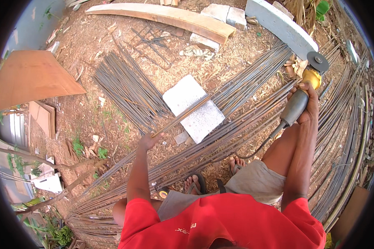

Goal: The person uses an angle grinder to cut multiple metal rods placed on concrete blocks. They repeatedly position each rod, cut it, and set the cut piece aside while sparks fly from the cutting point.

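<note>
My right hand [306,101] is wrapped round the dark body of an angle grinder [296,108] with a yellow head and a black cutting disc [318,61]. The disc is up at the right, apart from the bars below. On the left, my left hand [148,141] is closed round the near end of some thin steel rods [183,115]. These rods rest across a pale concrete block [194,108] and run away to the upper right. How many rods I hold cannot be made out. The grinder's cord [259,148] curves down toward my foot.
Long rebar [212,149] lies in front of my feet, with more bars [340,120] along the right. A stack of short cut rods [126,83] sits left of the block. A wooden plank [162,14] and a concrete beam [282,27] lie at the back. A tape roll [163,193] is beside my foot.
</note>
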The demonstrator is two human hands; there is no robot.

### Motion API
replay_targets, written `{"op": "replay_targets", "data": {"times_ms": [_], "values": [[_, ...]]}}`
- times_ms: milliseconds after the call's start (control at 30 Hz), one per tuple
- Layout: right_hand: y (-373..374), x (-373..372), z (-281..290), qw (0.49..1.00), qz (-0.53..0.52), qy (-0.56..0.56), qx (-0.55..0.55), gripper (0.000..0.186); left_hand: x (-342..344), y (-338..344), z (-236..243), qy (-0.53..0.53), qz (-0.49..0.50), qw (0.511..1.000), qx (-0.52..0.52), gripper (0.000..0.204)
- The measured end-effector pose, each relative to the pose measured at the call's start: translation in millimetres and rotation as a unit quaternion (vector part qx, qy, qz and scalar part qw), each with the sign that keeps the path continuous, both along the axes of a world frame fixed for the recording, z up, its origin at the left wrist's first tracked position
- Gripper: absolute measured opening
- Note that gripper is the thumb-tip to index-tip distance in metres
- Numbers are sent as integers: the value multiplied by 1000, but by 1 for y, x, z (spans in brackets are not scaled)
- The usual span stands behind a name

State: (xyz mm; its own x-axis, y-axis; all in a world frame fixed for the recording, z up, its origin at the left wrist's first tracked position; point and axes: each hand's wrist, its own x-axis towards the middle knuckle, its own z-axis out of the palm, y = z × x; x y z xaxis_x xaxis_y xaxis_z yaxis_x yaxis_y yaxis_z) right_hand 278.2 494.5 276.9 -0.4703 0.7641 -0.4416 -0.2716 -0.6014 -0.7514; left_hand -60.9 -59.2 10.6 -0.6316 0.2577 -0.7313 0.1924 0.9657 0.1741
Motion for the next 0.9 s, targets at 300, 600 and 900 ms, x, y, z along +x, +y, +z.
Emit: {"op": "replay_targets", "data": {"times_ms": [300, 600, 900], "values": [[24, 29, 3, 997, -45, 38, -45, 23, 4, 32, 4, 59, -15, 994, 88, 107], [26, 13, 3, 994, -51, 73, -66, 27, 30, 271, 72, 85, -43, 986, 134, 114], [8, 10, 18, 991, -23, 102, -86, 25, 35, 506, 4, 24, -92, 973, 209, 112]]}}
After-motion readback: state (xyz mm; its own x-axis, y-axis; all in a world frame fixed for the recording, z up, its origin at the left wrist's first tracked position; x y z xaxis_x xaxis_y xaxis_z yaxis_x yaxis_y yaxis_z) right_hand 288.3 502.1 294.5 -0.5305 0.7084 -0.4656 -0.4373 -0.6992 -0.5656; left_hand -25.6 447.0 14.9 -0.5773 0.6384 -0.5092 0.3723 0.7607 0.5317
